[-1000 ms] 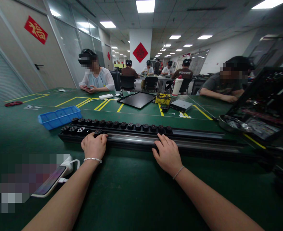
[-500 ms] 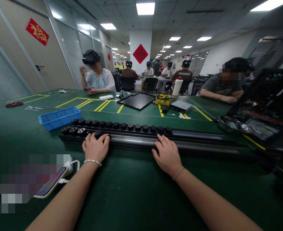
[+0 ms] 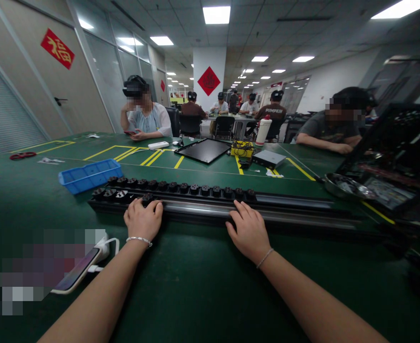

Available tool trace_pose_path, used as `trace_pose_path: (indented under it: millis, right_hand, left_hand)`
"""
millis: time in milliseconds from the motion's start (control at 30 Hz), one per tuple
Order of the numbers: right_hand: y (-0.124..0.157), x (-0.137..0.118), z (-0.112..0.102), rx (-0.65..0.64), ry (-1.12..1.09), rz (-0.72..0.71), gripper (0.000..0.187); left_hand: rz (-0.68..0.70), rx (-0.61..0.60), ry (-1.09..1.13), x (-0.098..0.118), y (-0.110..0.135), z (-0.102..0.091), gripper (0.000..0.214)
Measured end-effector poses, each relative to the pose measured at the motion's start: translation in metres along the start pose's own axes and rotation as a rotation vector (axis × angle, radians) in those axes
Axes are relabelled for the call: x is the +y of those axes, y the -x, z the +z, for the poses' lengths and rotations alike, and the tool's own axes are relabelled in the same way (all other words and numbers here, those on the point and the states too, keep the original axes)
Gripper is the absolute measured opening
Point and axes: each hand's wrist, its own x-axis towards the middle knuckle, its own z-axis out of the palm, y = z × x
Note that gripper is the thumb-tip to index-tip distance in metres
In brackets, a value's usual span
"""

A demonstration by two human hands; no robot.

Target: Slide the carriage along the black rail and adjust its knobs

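Two long black rails lie side by side across the green table. My left hand (image 3: 143,220) is closed over the near black rail (image 3: 195,209), with its thumb and fingers on either side of a black socket module (image 3: 147,196). The lower part of that module is hidden by the fingers. Further right, my right hand (image 3: 248,228) rests on the same rail, fingers stretched over the top and thumb apart at the near side. Several socket modules (image 3: 195,188) stand in a row along the far rail (image 3: 295,200). A few more, one with a pale face (image 3: 122,195), sit at the near rail's left end.
A blue tray (image 3: 90,177) stands behind the rails' left end. A phone (image 3: 76,274) with a cable lies at the front left. A metal bowl (image 3: 349,186) and an upright dark panel (image 3: 392,147) are at the right. Two people sit across the table.
Both hands stay in nearly the same place on the rail. The view shifts very slightly. The person at the left across the table brings a raised hand closer to their head.
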Motion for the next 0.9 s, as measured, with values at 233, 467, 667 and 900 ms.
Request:
trace_pose_path:
  millis: [233,467,667,900]
  right_hand:
    - [-0.0005,0.0003,-0.0009,-0.005,0.013,-0.003,0.025]
    - [-0.0003,0.0003,-0.0003,-0.011,0.019,0.001,0.024]
    - [0.0,0.0001,0.0,-0.004,0.015,-0.004,0.024]
    - [-0.0001,0.0009,-0.0002,-0.003,0.015,-0.002,0.024]
  left_hand:
    - [0.006,0.01,0.008,0.0005,0.0,0.0,0.037]
    - [0.032,0.02,-0.002,0.0015,0.0002,0.0,0.036]
    - [0.032,0.017,-0.012,0.0002,-0.0005,0.0022,0.036]
    - [0.042,0.022,-0.02,0.0,-0.0004,0.0022,0.036]
